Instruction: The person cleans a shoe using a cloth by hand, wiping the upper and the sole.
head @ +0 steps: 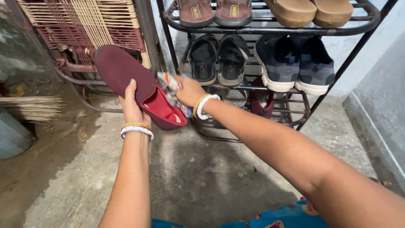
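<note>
The left hand is wrapped around the side of a maroon fabric slip-on shoe, thumb on the near edge and fingers hidden behind the upper, holding it in the air with the toe pointing toward ten o'clock and the red-lined heel opening toward five o'clock. The right hand is closed on a crumpled multicoloured cloth, bunching it in the fingers and pressing it against the shoe's upper near the mouth, at about three o'clock from the shoe's middle. Both wrists carry gold and white bangles.

The shoe hangs in front of a black metal tube shoe rack, to its nine o'clock side. On the top shelf sit a pair of brown sandals and a pair of tan wedge sandals; on the middle shelf a pair of black sandals and a pair of navy canvas sneakers with white soles. Lower down, a second maroon shoe shows partly behind the bars. A woven cane chair stands at eleven o'clock, and the concrete floor below is dusty.

As a judgement, the wiping of this shoe looks to be under way: the cloth is on the upper, and whether the sole or the far side is clean cannot be told. Its mate is on the rack and the held shoe is not yet shelved.
</note>
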